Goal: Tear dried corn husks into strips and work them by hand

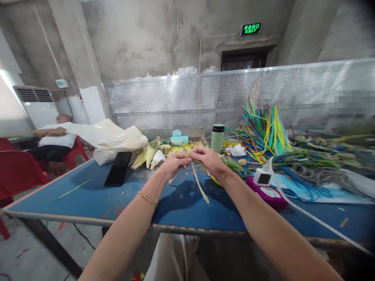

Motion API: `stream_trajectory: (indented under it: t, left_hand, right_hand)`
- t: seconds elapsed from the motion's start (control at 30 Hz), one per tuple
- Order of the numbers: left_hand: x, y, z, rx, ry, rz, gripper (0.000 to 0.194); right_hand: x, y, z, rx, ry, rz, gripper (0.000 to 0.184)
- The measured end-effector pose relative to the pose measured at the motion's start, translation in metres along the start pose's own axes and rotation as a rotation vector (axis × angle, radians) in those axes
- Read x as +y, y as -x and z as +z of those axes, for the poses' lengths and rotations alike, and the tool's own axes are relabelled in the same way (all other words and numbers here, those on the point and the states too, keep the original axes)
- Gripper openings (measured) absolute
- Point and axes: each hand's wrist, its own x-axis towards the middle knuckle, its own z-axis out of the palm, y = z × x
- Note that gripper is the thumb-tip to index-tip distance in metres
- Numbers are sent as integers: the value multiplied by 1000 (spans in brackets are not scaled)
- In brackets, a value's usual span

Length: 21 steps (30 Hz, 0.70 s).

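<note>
Fingertip to fingertip, my two hands meet above the blue table. My left hand (176,163) is closed in a pinch, with a gold bead bracelet on its wrist. My right hand (208,159) is pinched too, close against the left. Between them they grip a pale dried leaf strip (199,184), whose loose end hangs down towards the tabletop. The fingers hide the strip's upper part. A piece of yellow something shows partly behind my right wrist. Just beyond the hands lie dried corn husks (149,153) and crumpled white tissue (158,158).
A black phone (118,168) lies left on the blue table (88,199). Behind my hands stands a green thermos (217,139). At right are colourful strips (269,130), a purple power socket (271,193) with a white cable, and coiled cords (316,171). A person (55,136) sits far left.
</note>
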Motion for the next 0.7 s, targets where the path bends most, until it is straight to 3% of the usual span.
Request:
stream_trajectory:
  t: [0.5,0.7]
  left_hand:
    - [0,2,2,-26,20,-43,18]
    - [-1,-2,-3,26,62,-23,21]
  right_hand:
    - [4,-1,3,-4,66,-46,31]
    - [-1,-3,-2,121,427,-118,39]
